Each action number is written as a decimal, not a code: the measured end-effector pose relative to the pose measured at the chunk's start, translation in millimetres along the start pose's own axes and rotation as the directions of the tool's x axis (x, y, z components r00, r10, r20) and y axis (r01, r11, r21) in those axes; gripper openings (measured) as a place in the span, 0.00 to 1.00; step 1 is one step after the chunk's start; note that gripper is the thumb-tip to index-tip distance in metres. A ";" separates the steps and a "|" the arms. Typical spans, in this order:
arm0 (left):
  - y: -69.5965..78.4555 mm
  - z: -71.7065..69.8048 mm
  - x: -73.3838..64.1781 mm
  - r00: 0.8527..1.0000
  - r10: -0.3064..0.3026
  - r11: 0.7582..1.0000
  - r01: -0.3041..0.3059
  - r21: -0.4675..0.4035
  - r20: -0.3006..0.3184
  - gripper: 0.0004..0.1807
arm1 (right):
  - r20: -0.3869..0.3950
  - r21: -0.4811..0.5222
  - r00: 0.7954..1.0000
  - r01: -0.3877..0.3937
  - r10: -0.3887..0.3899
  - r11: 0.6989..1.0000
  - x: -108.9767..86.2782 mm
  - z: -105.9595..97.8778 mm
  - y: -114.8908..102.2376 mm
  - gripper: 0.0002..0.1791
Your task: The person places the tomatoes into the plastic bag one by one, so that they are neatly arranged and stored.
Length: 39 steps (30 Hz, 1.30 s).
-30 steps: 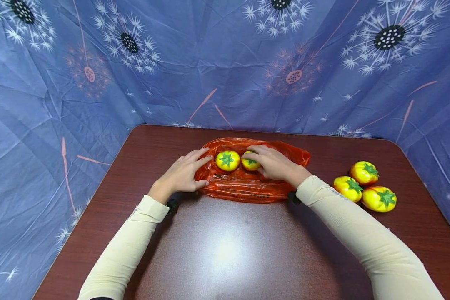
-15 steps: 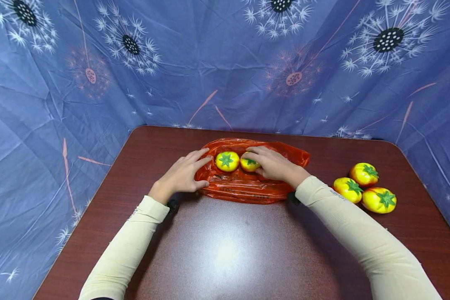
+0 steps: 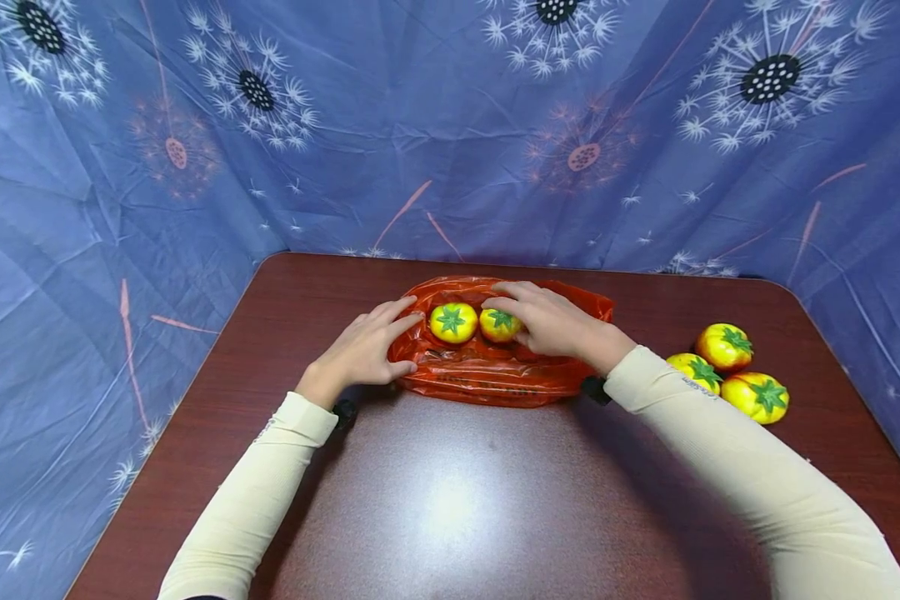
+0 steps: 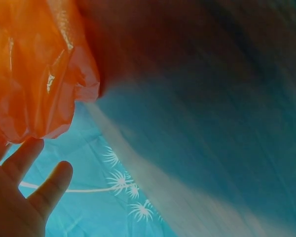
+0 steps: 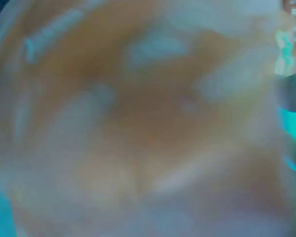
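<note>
An orange-red plastic bag (image 3: 487, 379) lies on the brown table with its opening spread. Inside sit two glossy yellow-and-red fruits with green star-shaped leaf caps, a left fruit (image 3: 453, 323) and a right fruit (image 3: 499, 326), side by side. My left hand (image 3: 363, 346) is at the bag's left edge, fingers spread; in the left wrist view its fingertips (image 4: 37, 143) meet the lower edge of the bag (image 4: 34, 74). Over the bag's right part, my right hand (image 3: 551, 321) has its fingers loosely around the right fruit's far and right sides. Blurred bag film (image 5: 138, 123) fills most of the right wrist view.
At the right of the table (image 3: 330, 500), three more such fruits form a cluster: a back fruit (image 3: 722, 346), a front fruit (image 3: 753, 397) and a left one (image 3: 693, 367), partly behind my right sleeve. A blue dandelion-print cloth (image 3: 390, 125) hangs behind and at both sides.
My right hand has shifted slightly right, uncovering more of the right fruit, which sits a little closer to the left one. My left hand stays at the bag's edge.
</note>
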<state>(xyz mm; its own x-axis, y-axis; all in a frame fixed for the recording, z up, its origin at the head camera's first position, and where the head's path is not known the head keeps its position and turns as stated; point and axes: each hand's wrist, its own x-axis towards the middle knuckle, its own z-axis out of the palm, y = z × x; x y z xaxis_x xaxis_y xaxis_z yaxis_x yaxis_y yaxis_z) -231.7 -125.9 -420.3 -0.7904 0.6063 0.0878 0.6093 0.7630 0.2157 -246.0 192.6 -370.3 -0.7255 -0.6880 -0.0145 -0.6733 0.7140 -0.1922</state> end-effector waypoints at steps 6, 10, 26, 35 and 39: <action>0.7 -0.3 -0.5 1.000 -0.013 1.000 0.013 -0.009 -0.005 0.43 | -0.089 -0.039 0.992 0.081 -0.084 0.996 -12.5 -27.5 -5.6 0.33; 0.7 0.2 -1.1 1.000 -0.012 1.000 0.012 -0.007 -0.021 0.43 | -0.130 -0.051 0.987 0.085 -0.091 0.995 -24.4 -43.7 -2.5 0.32; 1.5 -0.4 -1.5 1.000 -0.001 1.000 0.001 0.011 -0.018 0.43 | -0.215 -0.059 0.976 -0.049 0.035 0.997 -89.7 -78.2 31.3 0.36; 2.4 -1.2 -1.8 1.000 -0.016 1.000 0.016 0.008 -0.003 0.44 | -0.247 0.014 0.955 -0.167 0.165 0.986 -138.4 -80.2 61.1 0.37; 2.8 -1.4 -1.8 1.000 -0.016 1.000 0.016 0.009 0.000 0.44 | -0.256 0.030 0.942 -0.215 0.216 0.976 -154.2 -74.5 72.4 0.36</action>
<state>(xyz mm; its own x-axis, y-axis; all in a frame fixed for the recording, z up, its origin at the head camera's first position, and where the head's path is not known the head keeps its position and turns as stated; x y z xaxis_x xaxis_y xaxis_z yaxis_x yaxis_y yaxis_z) -228.6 -125.2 -418.5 -0.8002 0.5937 0.0846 0.5969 0.7748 0.2084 -193.5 360.1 -308.9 -0.8653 -0.4611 0.1964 -0.4968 0.8410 -0.2142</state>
